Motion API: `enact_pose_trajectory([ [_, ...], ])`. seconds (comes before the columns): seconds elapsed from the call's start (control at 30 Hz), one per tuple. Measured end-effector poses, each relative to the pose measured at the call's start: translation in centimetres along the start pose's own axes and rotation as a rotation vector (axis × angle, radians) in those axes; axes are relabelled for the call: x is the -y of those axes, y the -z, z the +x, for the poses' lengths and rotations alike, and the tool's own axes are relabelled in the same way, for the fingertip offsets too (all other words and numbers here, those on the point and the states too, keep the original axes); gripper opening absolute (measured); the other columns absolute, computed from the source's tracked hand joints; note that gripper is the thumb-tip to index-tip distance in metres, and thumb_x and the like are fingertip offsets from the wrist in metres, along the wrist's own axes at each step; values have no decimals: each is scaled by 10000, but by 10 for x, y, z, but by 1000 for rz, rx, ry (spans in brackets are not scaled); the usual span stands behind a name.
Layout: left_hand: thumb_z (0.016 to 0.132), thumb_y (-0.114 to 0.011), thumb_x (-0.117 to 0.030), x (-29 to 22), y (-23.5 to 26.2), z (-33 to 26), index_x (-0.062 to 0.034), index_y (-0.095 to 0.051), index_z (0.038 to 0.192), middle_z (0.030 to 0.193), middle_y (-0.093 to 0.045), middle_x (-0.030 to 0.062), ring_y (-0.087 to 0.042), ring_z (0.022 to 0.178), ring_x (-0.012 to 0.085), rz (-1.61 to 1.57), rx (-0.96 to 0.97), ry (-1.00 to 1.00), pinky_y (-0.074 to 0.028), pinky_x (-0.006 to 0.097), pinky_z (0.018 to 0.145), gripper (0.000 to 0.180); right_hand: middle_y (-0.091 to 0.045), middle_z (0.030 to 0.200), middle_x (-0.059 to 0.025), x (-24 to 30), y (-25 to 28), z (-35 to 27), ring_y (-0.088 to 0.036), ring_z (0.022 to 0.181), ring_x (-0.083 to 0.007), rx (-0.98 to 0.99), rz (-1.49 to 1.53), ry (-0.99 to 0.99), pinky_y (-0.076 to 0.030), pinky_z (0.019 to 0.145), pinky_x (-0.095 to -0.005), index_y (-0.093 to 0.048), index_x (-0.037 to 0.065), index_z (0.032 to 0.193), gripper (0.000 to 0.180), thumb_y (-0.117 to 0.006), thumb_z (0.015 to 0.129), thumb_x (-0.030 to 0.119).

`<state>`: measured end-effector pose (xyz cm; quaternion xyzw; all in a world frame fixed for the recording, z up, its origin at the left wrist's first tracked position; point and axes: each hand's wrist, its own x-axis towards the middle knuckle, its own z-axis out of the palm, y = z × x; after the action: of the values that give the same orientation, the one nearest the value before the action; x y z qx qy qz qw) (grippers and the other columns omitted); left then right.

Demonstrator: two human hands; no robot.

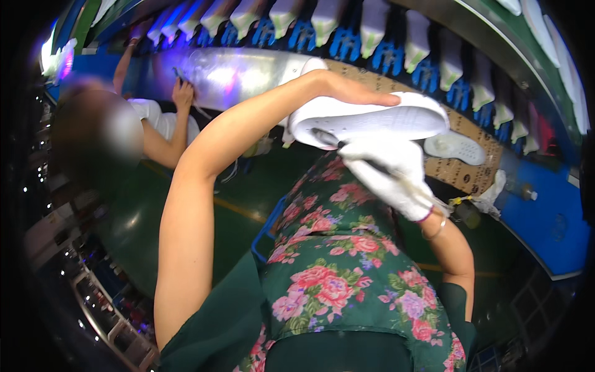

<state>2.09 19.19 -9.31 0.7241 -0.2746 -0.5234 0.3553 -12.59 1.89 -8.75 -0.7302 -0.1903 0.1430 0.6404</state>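
Note:
A white shoe sole is held up in front of me, its hollow inner side facing me. My left hand is bare and grips the sole by its far edge, with the thumb along the rim. My right hand wears a white glove and closes around a slim brush. The brush's dark tip reaches into the left end of the sole; it is blurred, so contact cannot be made out. Behind the raised sole, another white sole lies on the brown printed board.
Beyond runs a curved rack of pale shoe lasts on blue holders. The brown board lies along the bench, beside a shiny metal surface. A co-worker's hand is at the left. A blue surface bounds the right.

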Motion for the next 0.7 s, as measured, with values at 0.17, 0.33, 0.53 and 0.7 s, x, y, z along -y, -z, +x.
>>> enact_pose_trajectory([
  [0.17,1032,-259,-651,25,8,21,-54,-216,1595,1651,-224,114,-205,1524,230,-145,-117,25,-165,320,1239,821,-753,939,-59,22,21,-5,-697,807,-141,-52,253,-124,-565,751,-286,-759,46,1050,187,-765,869,97],
  [0.33,967,-220,-767,53,-24,15,-53,-377,1522,1324,-615,195,-648,1157,347,-1497,138,-431,-568,492,933,918,-730,886,-38,11,51,-7,-650,739,-71,-466,617,-339,-521,637,-206,-740,18,1114,228,-753,890,60],
  [0.53,1063,-436,-437,37,-82,34,-32,-376,1491,1417,-532,178,-580,1256,299,-1445,-310,-593,-512,461,1051,592,-755,895,-87,21,72,11,-701,797,-142,-562,-95,12,-555,722,-271,-767,9,1022,180,-772,849,57],
  [0.7,1046,-492,-305,34,-85,6,-3,-433,1458,1407,-551,204,-613,1212,348,-1361,-147,-313,-548,489,1012,514,-758,919,-113,32,83,20,-729,836,-214,-352,-283,145,-568,778,-314,-773,49,940,124,-779,819,78],
])
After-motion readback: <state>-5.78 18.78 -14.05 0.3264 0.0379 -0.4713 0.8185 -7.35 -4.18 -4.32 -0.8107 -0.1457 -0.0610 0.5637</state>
